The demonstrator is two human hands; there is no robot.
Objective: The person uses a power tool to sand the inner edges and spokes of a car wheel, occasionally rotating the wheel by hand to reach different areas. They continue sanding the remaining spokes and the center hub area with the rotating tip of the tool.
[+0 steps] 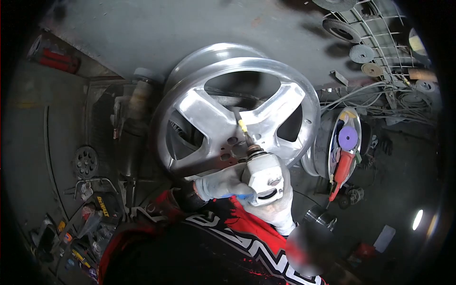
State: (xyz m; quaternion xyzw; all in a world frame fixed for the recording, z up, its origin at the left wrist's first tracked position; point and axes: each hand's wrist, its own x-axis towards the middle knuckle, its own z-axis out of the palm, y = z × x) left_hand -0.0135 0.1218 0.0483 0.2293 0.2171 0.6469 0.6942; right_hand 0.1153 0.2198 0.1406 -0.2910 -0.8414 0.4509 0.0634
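A white power tool (266, 179) is held in both gloved hands. My left hand (221, 183), in a grey glove, wraps round its left side, and my right hand (278, 211) grips its lower right part. From the tool's front a spindle with a yellow-banded tip (242, 126) reaches up to the hub area of a shiny metal wheel rim (192, 108). The tip meets the spoke surface near the centre, though exact contact is hard to judge. Some of my fingers are hidden by the tool.
Another rim (355, 115) at the right holds a purple disc (348, 138) and a red tool (343, 168). Grinding wheels (362, 53) hang on a wire rack at the upper right, above loose cables (408, 102). A DeWalt case (105, 207) and clutter lie at the lower left.
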